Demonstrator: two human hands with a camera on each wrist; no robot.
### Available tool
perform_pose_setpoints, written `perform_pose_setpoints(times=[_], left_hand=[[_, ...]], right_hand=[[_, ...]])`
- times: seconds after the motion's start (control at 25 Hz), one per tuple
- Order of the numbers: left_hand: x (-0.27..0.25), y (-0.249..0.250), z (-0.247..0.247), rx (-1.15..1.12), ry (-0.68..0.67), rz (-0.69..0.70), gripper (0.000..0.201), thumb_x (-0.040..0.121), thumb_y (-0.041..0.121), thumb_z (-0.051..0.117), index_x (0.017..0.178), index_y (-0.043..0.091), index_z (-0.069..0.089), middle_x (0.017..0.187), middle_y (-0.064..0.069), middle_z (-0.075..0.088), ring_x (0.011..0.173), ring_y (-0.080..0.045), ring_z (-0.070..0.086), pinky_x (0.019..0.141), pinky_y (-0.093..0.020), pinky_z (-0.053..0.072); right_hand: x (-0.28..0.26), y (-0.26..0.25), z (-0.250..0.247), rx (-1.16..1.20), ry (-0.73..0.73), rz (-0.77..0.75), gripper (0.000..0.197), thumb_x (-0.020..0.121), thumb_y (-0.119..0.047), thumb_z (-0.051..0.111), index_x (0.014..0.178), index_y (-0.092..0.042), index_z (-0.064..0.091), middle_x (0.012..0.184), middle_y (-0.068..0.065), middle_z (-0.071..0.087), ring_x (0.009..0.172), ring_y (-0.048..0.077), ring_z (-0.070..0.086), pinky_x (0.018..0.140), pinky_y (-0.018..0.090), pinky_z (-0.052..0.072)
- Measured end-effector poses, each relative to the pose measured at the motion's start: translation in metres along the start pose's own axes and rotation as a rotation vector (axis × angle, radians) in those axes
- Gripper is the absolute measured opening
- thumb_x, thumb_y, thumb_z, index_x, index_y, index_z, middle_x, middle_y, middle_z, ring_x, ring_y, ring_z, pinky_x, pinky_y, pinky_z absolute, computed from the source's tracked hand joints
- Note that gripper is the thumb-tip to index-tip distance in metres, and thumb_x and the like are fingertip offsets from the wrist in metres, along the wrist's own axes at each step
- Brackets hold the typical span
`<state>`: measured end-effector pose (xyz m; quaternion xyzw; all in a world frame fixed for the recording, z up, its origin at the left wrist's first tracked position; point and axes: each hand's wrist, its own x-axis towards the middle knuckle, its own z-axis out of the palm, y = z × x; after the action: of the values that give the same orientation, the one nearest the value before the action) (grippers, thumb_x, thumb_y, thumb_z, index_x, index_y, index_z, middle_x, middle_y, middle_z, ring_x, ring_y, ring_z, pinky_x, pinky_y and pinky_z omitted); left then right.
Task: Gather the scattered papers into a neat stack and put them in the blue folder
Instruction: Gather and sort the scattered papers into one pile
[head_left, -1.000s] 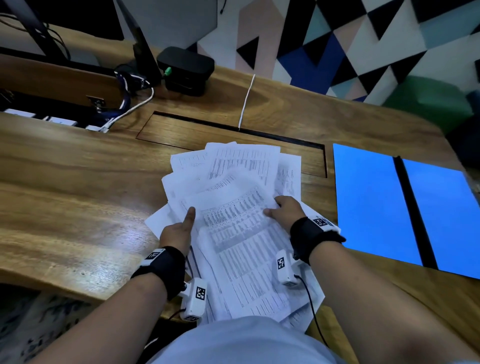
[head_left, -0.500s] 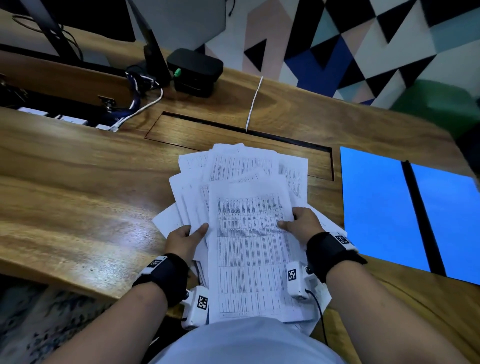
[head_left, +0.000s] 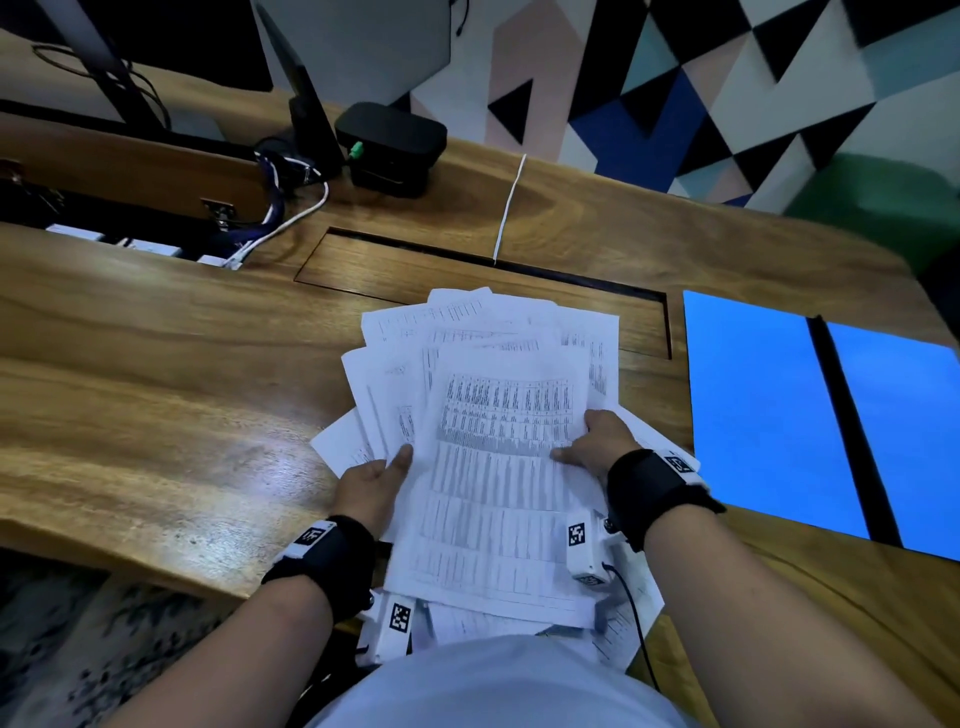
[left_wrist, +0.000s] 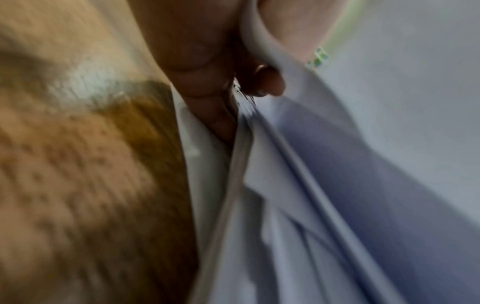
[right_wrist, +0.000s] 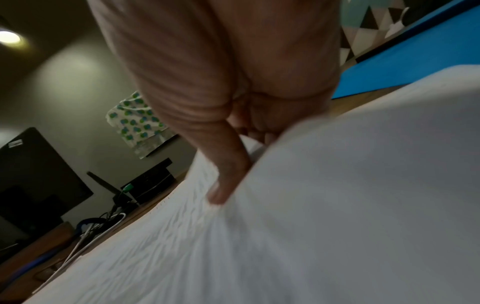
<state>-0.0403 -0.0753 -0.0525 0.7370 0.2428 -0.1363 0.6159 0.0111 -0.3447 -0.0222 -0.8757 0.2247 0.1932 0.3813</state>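
A loose, fanned pile of printed white papers (head_left: 498, 415) lies on the wooden desk (head_left: 156, 364) in front of me, its near end overhanging the desk edge. My left hand (head_left: 374, 480) grips the pile's left edge, thumb on top and fingers underneath; the left wrist view shows that left hand (left_wrist: 221, 86) pinching sheets. My right hand (head_left: 592, 439) grips the right edge, thumb pressed on the top sheet (right_wrist: 337, 205) and fingers tucked under. The blue folder (head_left: 753, 415) lies open flat to the right, a black spine down its middle.
A recessed wooden panel (head_left: 395, 270) sits just beyond the papers, with a thin white cable (head_left: 509, 208) running to it. A black box (head_left: 389, 140), monitor stands and tangled cables (head_left: 280, 208) stand at the back left. A patterned wall backs the desk.
Both hands have turned the top sheet from slanted to square and drawn the pile together, then shifted a little along its side edges. The folder has not moved.
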Motion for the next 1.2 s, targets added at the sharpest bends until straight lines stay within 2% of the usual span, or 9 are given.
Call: perform_pose_setpoints(times=[0.12,0.2,0.32,0.48,0.6,0.68,0.84,0.96,1.2], left_hand=[[0.003,0.001,0.0,0.079,0.035,-0.008,0.037,0.095,0.046,0.045,0.07,0.02,0.054,0.084,-0.009,0.058,0.084,-0.02,0.052,0.076,-0.027,0.04],[0.004,-0.003,-0.001,0.036,-0.006,-0.02,0.031,0.091,0.037,0.058,0.069,0.016,0.059,0.085,-0.011,0.062,0.086,-0.023,0.057,0.081,-0.031,0.044],[-0.001,-0.002,-0.004,-0.106,-0.054,-0.032,0.019,0.072,0.015,0.07,0.068,0.009,0.053,0.076,-0.011,0.056,0.078,-0.024,0.055,0.072,-0.032,0.041],[0.006,0.004,0.004,-0.311,0.054,-0.064,0.062,0.07,0.022,0.083,0.114,0.016,0.04,0.099,-0.005,0.058,0.087,-0.023,0.059,0.084,-0.036,0.048],[0.004,0.006,0.014,-0.221,-0.085,-0.066,0.088,0.062,0.031,0.088,0.134,0.009,0.043,0.124,-0.008,0.062,0.111,-0.025,0.061,0.101,-0.04,0.045],[-0.001,0.007,0.017,-0.133,-0.111,-0.022,0.068,0.069,0.01,0.081,0.13,0.009,0.051,0.121,-0.009,0.065,0.111,-0.028,0.062,0.101,-0.042,0.045],[0.0,0.012,-0.012,-0.236,-0.035,-0.03,0.057,0.066,-0.006,0.075,0.12,0.006,0.058,0.112,-0.02,0.068,0.101,-0.037,0.066,0.093,-0.058,0.049],[0.004,0.004,-0.038,-0.281,-0.02,-0.078,0.049,0.074,-0.011,0.067,0.118,0.007,0.058,0.111,-0.022,0.068,0.1,-0.04,0.066,0.092,-0.062,0.048],[0.0,-0.006,-0.04,-0.269,-0.028,-0.06,0.046,0.066,-0.002,0.074,0.109,0.012,0.062,0.106,-0.018,0.07,0.096,-0.037,0.068,0.089,-0.056,0.051]], right_hand=[[0.005,0.003,-0.013,0.07,0.19,0.058,0.033,0.077,-0.007,0.073,0.106,0.006,0.063,0.111,0.018,0.065,0.107,0.033,0.062,0.095,0.04,0.051],[0.007,0.002,-0.013,0.166,0.242,0.078,0.034,0.078,-0.007,0.072,0.108,0.008,0.062,0.114,0.021,0.065,0.108,0.034,0.061,0.094,0.043,0.051],[0.0,-0.005,0.002,-0.06,0.192,0.063,0.044,0.085,-0.022,0.065,0.121,0.001,0.054,0.128,0.02,0.052,0.119,0.035,0.05,0.099,0.039,0.043],[-0.007,-0.005,0.024,-0.314,0.152,-0.02,0.04,0.089,-0.027,0.055,0.126,-0.011,0.049,0.134,0.014,0.036,0.126,0.033,0.035,0.099,0.043,0.038],[-0.004,-0.002,0.024,-0.364,0.024,-0.098,0.042,0.093,-0.028,0.052,0.13,-0.009,0.045,0.14,0.013,0.03,0.129,0.033,0.03,0.104,0.043,0.038],[-0.002,-0.001,0.016,-0.303,0.003,-0.122,0.047,0.089,-0.034,0.059,0.128,-0.01,0.047,0.136,0.014,0.034,0.128,0.033,0.034,0.104,0.043,0.038],[0.008,0.022,-0.025,-0.275,0.263,-0.009,0.064,0.074,-0.052,0.07,0.125,-0.018,0.049,0.134,0.012,0.044,0.128,0.034,0.04,0.103,0.046,0.039],[0.007,0.039,-0.039,-0.361,0.16,0.002,0.072,0.067,-0.063,0.068,0.122,-0.021,0.047,0.124,0.007,0.054,0.116,0.031,0.051,0.094,0.043,0.046],[-0.016,0.039,-0.01,-0.248,0.038,-0.06,0.057,0.08,-0.041,0.07,0.124,-0.008,0.054,0.124,0.011,0.06,0.111,0.029,0.059,0.095,0.036,0.048]])
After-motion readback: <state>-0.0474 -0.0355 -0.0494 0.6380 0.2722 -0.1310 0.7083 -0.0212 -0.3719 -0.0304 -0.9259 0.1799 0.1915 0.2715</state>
